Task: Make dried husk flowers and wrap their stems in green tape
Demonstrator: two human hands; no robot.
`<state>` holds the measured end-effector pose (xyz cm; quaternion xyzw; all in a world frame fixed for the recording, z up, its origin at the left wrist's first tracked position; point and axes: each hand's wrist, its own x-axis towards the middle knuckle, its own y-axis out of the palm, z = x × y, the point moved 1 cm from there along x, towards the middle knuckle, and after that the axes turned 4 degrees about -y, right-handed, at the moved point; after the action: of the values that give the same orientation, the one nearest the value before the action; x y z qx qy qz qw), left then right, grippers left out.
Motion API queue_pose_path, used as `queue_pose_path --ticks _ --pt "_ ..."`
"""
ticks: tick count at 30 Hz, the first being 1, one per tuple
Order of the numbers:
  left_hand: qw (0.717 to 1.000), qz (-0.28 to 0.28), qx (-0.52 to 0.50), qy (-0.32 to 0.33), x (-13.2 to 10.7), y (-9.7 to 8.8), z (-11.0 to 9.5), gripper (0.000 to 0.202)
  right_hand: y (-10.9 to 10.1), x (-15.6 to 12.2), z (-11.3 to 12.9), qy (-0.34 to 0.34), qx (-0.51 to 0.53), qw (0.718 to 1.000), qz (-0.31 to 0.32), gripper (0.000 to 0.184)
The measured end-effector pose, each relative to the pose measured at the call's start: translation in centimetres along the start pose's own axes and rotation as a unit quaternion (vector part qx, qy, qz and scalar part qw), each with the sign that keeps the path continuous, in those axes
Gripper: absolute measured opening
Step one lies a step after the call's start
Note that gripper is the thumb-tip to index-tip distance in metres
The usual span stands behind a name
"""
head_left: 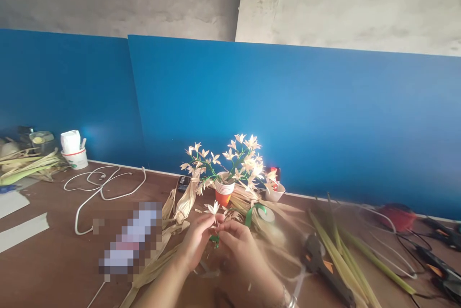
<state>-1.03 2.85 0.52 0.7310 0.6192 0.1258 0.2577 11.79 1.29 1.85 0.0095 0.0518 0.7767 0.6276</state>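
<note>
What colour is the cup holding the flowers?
The cup is orange below, white-striped on top; head view.

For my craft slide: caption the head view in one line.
Left hand and right hand pinch a small pale flower above the table, a cup of flowers behind.

Cream paper flowers (230,159) stand in an orange-and-white cup (224,192) against a blue board (306,120) on a brown table (54,260).

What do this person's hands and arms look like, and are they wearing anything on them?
The left hand and right hand are bare, with no gloves and no rings that I can see. Both forearms are uncovered, no sleeves in view. A silvery bracelet sits on the right wrist.
</note>
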Motion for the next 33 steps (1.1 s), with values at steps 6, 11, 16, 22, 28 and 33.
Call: queue_pose_path --ticks 6,11,16,22,28,33 --pt "1.0 0.014 -0.025 -0.012 -0.3 0.2 0.0 0.026 -0.1 0.2 -0.7 0.0 0.019 1.0 0.018 0.024" --pt "0.999 0.038 -0.021 -0.011 -0.3 0.3 0.0 0.027 -0.2 0.3 -1.0 0.014 0.059 0.998 0.013 0.024" --pt "0.999 0.045 -0.013 -0.006 -0.4 0.6 0.2 0.028 0.0 -0.1 0.0 0.022 0.07 0.997 0.003 0.023" --pt "1.0 0.021 -0.009 0.009 -0.6 1.2 0.9 0.033 0.3 -0.3 -0.2 -0.005 0.084 0.996 -0.013 0.025" --pt "1.0 -0.014 -0.014 0.023 -0.7 1.6 1.6 0.036 0.1 0.1 -1.2 -0.038 0.069 0.997 -0.015 0.026" --pt "0.999 -0.018 -0.026 0.018 -0.7 1.7 1.8 0.035 0.2 0.0 -0.3 -0.036 0.044 0.998 -0.03 0.029"
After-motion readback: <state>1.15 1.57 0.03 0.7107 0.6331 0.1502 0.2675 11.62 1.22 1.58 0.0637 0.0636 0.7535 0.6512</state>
